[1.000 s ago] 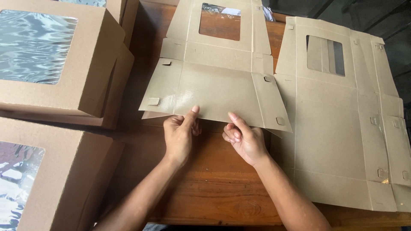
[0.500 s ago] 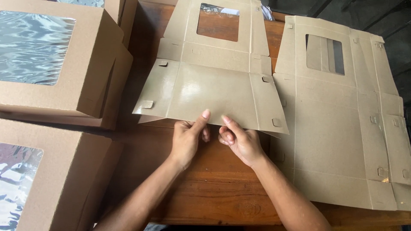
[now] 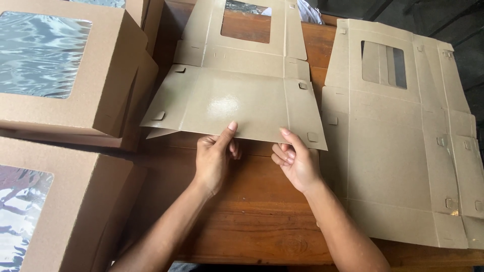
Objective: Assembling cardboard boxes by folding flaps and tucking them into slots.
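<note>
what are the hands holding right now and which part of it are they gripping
Both hands, left hand and right hand, hold the flat, unfolded brown cardboard box blank with a window cutout by its near edge, pinched between thumb and fingers.

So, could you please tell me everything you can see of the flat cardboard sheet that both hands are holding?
The flat cardboard sheet is an unfolded brown box blank with a slightly glossy face, scored fold lines, small cut tabs and slots near its sides, and a rectangular window cut in its far panel. Its near panel is lifted off the wooden table, tilted up toward the camera. The left hand and right hand pinch its near edge, thumbs on top. A second blank lies to its right.
</note>
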